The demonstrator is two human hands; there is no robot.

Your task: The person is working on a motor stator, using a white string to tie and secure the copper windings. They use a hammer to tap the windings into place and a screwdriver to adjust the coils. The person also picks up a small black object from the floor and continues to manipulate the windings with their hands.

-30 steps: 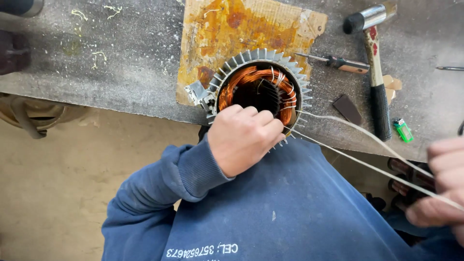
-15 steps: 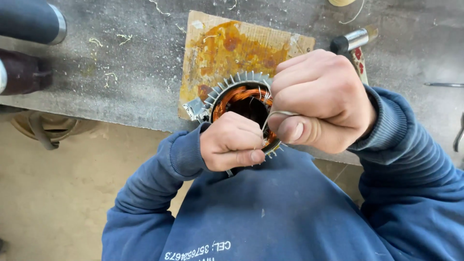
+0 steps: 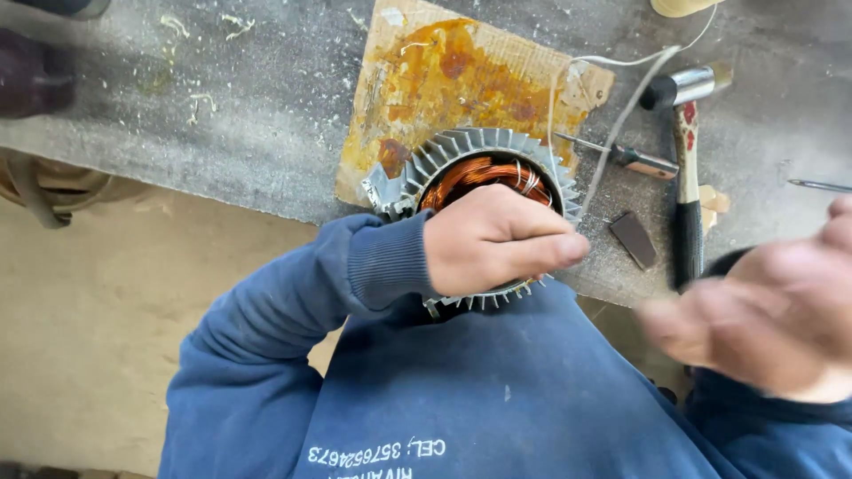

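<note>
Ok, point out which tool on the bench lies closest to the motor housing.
The screwdriver, lying just right of the finned motor housing. The hammer with its black grip sits farther right, and a thin metal tool lies at the far edge.

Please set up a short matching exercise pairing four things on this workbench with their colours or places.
Things:
1. stator windings
2. hammer
3. cardboard sheet
4. left hand

Descriptions:
A. rust-stained, lying under the finned housing
B. copper-orange, inside the finned housing
C. resting on the housing's near rim
D. lying right of the screwdriver, metal head away from the person

Pairs: 1-B, 2-D, 3-A, 4-C
</note>
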